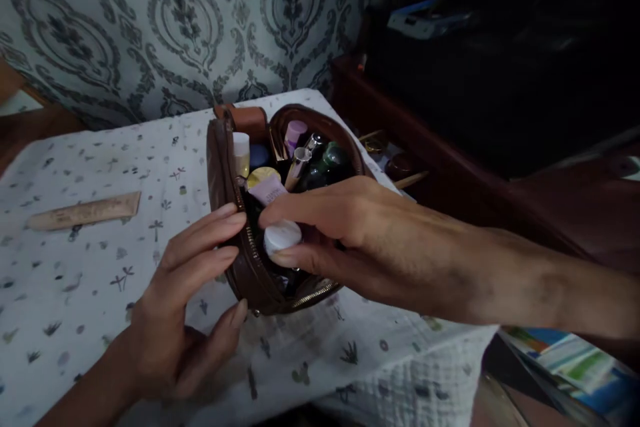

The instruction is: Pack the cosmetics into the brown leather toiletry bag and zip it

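Head view. Brown leather zip pouch [226, 167]: stood open on white printed tablecloth [75, 293], packed with small bottles. Right hand [345, 227]: thumb and fingers pinched a small white round-lidded jar [283, 237] inside the pouch's near end. Left hand [185, 307]: fingers and thumb loosely clasped the pouch's left wall. Beige flat tube [85, 211]: lay well apart, leftward.

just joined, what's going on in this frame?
A person is working at an open brown cosmetics pouch on a cloth-covered table. The left hand braces the pouch's zip edge, fingers on the rim and thumb low on the wall. The right hand pinches a white-capped container at the pouch's mouth, among tubes and bottles packed inside. A beige tube lies apart on the table, to the left.
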Tool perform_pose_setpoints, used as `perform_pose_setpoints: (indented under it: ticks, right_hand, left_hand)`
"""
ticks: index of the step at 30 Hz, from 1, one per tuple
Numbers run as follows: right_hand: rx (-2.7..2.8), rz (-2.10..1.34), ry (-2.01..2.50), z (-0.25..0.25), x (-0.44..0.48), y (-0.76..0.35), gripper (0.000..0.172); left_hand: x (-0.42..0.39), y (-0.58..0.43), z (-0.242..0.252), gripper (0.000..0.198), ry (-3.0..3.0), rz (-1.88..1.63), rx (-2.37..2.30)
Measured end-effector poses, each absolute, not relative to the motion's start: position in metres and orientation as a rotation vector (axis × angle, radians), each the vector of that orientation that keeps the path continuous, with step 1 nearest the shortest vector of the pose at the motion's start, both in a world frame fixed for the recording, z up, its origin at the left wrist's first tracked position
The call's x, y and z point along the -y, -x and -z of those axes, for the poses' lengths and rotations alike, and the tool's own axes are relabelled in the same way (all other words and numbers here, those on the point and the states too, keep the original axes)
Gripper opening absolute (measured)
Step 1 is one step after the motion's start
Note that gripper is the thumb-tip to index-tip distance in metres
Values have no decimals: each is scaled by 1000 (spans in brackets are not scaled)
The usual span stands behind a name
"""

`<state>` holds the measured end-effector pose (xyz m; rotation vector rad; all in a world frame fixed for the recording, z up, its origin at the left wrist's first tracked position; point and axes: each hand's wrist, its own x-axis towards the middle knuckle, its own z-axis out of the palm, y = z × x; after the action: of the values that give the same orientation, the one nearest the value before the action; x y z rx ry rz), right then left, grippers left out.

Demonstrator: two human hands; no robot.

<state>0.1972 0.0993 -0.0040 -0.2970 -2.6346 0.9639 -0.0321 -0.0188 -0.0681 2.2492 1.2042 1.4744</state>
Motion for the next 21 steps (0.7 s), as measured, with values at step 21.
perform_pose_setpoints:
  ticks: [21]
  right_hand:
    - [2506,-967,714,7,-85,-181,10]
  left_hand:
    - [20,30,80,68,-2391,-1396,-1194]
